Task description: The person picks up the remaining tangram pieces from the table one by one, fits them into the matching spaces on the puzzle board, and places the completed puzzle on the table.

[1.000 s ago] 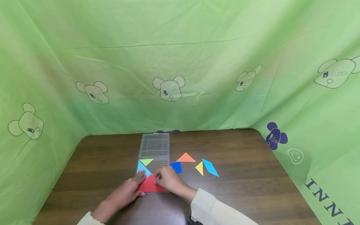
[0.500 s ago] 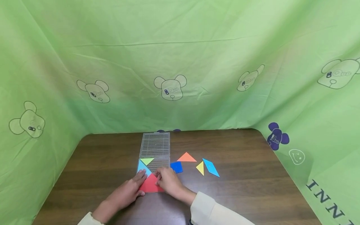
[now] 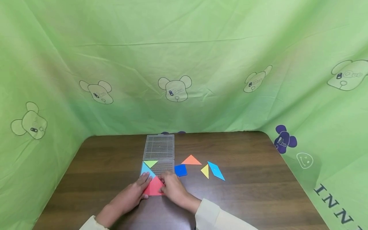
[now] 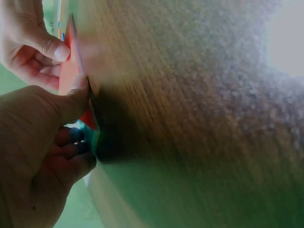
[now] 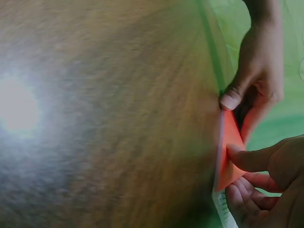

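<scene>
Left hand touches the red triangle, thumb spread; right hand, curled, pinches its edge.

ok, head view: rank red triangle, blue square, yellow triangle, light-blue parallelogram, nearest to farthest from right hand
1. Red triangle: left, touching right hand
2. Blue square: just right
3. Yellow triangle: farther right
4. Light-blue parallelogram: rightmost

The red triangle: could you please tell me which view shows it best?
The head view: it shows the red triangle from above, though the left hand and right hand cover parts. Both wrist views show it narrow and slanted, also partly covered.
</scene>
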The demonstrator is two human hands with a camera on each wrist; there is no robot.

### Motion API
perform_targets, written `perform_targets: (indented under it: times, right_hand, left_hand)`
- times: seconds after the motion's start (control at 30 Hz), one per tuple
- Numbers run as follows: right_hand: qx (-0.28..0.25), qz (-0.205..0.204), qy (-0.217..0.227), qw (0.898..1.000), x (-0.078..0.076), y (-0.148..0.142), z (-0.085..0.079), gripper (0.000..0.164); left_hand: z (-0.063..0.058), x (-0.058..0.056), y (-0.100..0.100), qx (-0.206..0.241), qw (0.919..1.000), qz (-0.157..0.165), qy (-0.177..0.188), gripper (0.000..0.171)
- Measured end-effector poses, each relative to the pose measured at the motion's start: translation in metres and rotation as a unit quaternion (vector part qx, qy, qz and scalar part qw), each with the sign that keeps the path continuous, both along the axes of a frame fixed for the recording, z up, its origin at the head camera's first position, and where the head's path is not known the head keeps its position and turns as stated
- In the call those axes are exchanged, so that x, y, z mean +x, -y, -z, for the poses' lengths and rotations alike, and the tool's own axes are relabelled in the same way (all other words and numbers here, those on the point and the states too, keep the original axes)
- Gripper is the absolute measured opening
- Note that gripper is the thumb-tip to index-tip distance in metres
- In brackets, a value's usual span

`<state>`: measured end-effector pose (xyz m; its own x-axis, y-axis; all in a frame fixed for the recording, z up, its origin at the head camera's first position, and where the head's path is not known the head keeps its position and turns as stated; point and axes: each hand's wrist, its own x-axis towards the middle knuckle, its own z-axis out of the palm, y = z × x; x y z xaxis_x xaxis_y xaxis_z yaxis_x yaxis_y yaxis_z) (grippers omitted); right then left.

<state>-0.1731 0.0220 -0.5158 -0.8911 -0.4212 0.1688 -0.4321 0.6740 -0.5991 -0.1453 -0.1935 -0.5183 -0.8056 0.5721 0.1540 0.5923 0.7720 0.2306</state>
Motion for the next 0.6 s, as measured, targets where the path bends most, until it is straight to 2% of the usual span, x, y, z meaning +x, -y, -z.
perform_targets:
  times: [0.1, 0.2, 0.37, 0.47, 0.6]
  right_hand:
    - [0.029, 0.007, -0.024, 0.999, 0.002, 0.0006, 0.0015, 0.033]
    - [0.033, 0.005, -0.025, 0.999, 0.0036, 0.0006, 0.0042, 0.036]
    - [0.026, 0.002, -0.018, 0.999, 0.0046, -0.0002, 0.0085, 0.037]
    - [0.031, 0.004, -0.026, 0.999, 0.004, -0.0006, 0.0092, 0.037]
    - [0.039, 0.006, -0.044, 0.998, 0.0025, -0.0006, 0.01, 0.038]
  left_hand:
    - [0.0015, 0.0006, -0.0002, -0.002, 0.9999, 0.001, -0.015, 0.061]
    - [0.0017, 0.0025, -0.0005, -0.009, 0.9998, 0.002, -0.019, 0.062]
    - [0.0019, 0.0038, -0.0029, -0.029, 0.9996, -0.006, 0.001, 0.062]
    - [0.0009, 0.0031, -0.0046, -0.034, 0.9992, -0.014, 0.018, 0.061]
    - [-0.0004, 0.002, -0.0051, -0.036, 0.999, -0.018, 0.02, 0.06]
